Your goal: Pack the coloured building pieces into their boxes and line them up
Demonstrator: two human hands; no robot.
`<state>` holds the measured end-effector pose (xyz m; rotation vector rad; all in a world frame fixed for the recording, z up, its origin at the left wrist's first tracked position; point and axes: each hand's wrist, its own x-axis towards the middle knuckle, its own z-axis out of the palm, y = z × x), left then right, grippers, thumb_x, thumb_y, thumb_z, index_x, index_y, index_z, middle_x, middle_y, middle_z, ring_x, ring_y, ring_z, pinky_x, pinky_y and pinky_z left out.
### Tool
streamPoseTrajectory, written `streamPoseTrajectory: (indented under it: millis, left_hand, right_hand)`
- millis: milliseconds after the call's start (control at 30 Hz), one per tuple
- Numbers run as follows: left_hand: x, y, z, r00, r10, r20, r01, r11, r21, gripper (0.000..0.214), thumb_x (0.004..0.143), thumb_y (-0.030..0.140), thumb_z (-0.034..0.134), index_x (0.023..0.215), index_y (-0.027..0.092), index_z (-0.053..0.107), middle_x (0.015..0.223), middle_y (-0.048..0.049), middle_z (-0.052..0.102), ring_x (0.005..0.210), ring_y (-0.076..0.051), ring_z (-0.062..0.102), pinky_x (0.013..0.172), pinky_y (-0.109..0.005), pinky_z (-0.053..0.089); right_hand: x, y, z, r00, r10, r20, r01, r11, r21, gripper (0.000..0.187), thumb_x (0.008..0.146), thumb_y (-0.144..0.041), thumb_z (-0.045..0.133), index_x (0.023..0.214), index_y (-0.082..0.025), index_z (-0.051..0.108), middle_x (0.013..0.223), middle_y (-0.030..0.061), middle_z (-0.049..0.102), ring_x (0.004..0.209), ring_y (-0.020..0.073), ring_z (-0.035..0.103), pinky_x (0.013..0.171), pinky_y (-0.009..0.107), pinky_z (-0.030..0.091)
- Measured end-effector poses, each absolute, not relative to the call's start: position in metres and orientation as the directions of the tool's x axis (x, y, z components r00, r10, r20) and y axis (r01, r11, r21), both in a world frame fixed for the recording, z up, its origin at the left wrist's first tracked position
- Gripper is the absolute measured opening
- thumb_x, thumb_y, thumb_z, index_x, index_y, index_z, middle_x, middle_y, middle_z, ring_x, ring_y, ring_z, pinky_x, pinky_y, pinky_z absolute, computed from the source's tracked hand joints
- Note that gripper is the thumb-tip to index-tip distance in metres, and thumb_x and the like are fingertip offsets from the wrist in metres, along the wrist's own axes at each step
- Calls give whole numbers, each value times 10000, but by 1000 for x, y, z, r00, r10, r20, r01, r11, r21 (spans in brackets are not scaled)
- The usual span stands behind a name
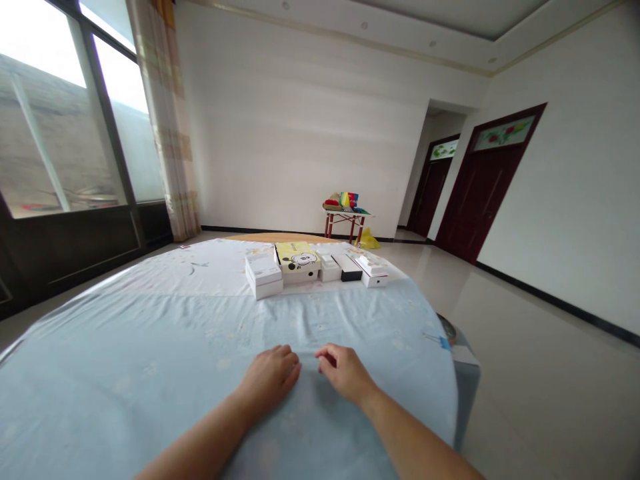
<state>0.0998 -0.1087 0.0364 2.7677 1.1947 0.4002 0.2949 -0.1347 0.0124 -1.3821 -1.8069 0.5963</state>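
Observation:
My left hand (273,375) rests palm down on the pale blue tablecloth (150,373), its fingers loosely bent and the thumb a little apart. Just to its right is my right hand (345,372), also on the cloth, relaxed, with a gap between thumb and forefinger. Nothing shows in either hand, and a narrow strip of cloth separates them. Beyond them a row of boxes stands on the table: a white box (263,275), a yellow and white box with a cartoon face (299,261), a smaller white box (329,268), a black and white box (349,268) and another white box (373,272).
The round table's edge curves down at the right, where a blue clip (444,343) sits near a partly hidden seat (465,357). Farther back stand a small folding table (345,215) with colourful items and a yellow bag (369,239). Windows line the left side.

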Motion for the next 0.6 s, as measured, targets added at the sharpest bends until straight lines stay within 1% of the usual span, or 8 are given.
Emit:
streamPoseTrajectory:
  millis: [133, 233, 300, 400, 500, 600]
  left_hand:
    - [118, -142, 32, 712, 666, 222, 635, -746, 202, 307, 865, 327, 387, 1064, 245, 606, 1029, -73, 604, 964, -215, 541, 866, -375, 400]
    - [123, -160, 26, 713, 659, 239, 614, -752, 240, 389, 851, 339, 425, 1223, 281, 521, 1176, -66, 568, 1080, -233, 497, 957, -419, 352]
    - [122, -166, 21, 696, 679, 233, 628, -733, 260, 406, 860, 345, 411, 1250, 284, 509, 1241, -61, 544, 1134, -237, 473, 991, -430, 331]
    - [119, -169, 17, 671, 707, 226, 652, -707, 274, 401, 867, 339, 399, 1243, 282, 528, 1294, -52, 523, 1183, -235, 451, 1022, -432, 314]
    - [117, -170, 16, 662, 711, 236, 655, -703, 278, 398, 859, 321, 412, 1232, 281, 544, 1294, -48, 530, 1186, -228, 459, 1032, -428, 315]
    - [117, -170, 16, 656, 712, 250, 650, -702, 293, 397, 847, 298, 425, 1223, 278, 552, 1285, -44, 539, 1181, -220, 466, 1039, -423, 311]
  right_hand:
    - [301, -142, 3, -108, 938, 329, 620, 322, -715, 248, 817, -270, 457, 898, -191, 678, 706, 29, 686, 630, 160, 618, 618, 259, 472]
    - [301, -145, 0, -102, 922, 374, 632, 350, -691, 249, 822, -254, 455, 911, -197, 681, 781, 41, 704, 699, 167, 636, 675, 267, 484]
    - [300, -147, -2, -97, 916, 388, 641, 356, -680, 246, 823, -244, 455, 917, -203, 680, 801, 40, 708, 728, 167, 642, 695, 264, 485]
    - [299, -148, -3, -98, 911, 401, 656, 362, -662, 244, 821, -232, 456, 918, -207, 678, 795, 35, 706, 718, 162, 641, 687, 254, 483]
    - [298, -149, -5, -98, 905, 415, 673, 367, -642, 245, 822, -222, 450, 917, -202, 674, 800, 39, 704, 723, 162, 642, 693, 250, 480]
    - [297, -149, -5, -113, 898, 425, 705, 374, -602, 244, 827, -203, 439, 924, -199, 663, 834, 45, 701, 778, 165, 643, 735, 250, 473]
